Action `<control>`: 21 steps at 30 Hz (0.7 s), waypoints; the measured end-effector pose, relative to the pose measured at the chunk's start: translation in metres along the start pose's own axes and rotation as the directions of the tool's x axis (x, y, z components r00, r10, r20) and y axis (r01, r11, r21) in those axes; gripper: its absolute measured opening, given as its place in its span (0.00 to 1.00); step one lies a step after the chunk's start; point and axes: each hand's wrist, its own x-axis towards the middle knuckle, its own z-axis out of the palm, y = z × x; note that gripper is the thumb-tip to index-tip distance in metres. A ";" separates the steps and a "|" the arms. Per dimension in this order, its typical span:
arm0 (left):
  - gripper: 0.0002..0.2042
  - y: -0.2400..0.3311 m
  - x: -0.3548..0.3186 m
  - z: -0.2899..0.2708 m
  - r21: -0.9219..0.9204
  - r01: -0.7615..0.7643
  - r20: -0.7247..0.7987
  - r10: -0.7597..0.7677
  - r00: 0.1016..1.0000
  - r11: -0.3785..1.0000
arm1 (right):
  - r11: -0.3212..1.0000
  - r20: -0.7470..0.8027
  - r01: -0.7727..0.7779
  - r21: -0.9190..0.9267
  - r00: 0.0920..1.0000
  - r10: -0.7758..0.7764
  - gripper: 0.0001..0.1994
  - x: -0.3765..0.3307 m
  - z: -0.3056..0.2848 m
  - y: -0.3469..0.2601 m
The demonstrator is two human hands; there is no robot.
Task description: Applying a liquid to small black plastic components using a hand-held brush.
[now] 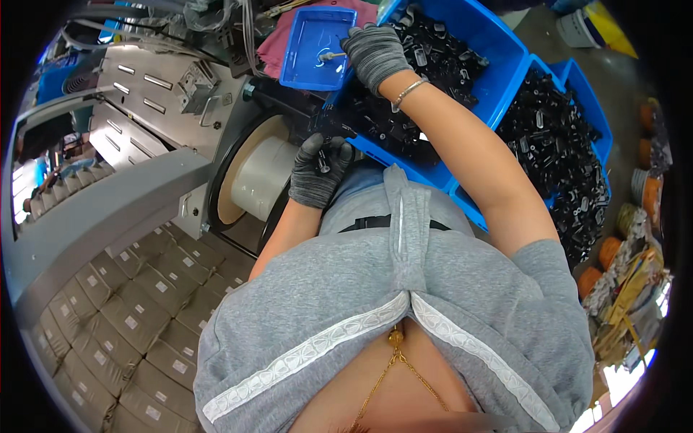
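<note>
My right hand (375, 56), in a grey knit glove, is closed on a thin stick with a pale tip (330, 56), perhaps a small brush. The tip reaches over a shallow blue tray (319, 27), beside a wet-looking, shiny patch on its floor. Lower down, close to my lap, my left hand (316, 173) wears a matching glove. Its fingers are curled round a small black part (323, 163) with a shiny or clear piece on it. The gloved fingers hide most of that part.
A large blue bin (498, 40) full of small black parts stands under my right arm, with a second blue bin (603, 137) of similar parts farther right. A pale spool (263, 180) and a grey metal machine (155, 86) stand left. Stacked wrapped packages (137, 303) lie lower left.
</note>
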 end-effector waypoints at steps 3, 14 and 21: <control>0.05 0.014 -0.002 -0.001 -0.075 0.043 -0.049 -0.047 0.998 0.996 | 0.997 -0.014 -0.060 0.056 0.998 0.060 0.10 0.003 -0.017 -0.002; 0.10 0.032 0.010 -0.001 -0.038 -0.021 -0.078 0.018 0.997 0.999 | 0.659 0.429 -0.624 0.420 0.776 0.462 0.23 -0.034 -0.015 0.025; 0.13 0.033 0.014 -0.005 -0.017 -0.105 -0.003 0.105 0.994 0.994 | 0.990 0.482 -0.114 -0.088 0.865 0.142 0.27 -0.024 0.014 0.026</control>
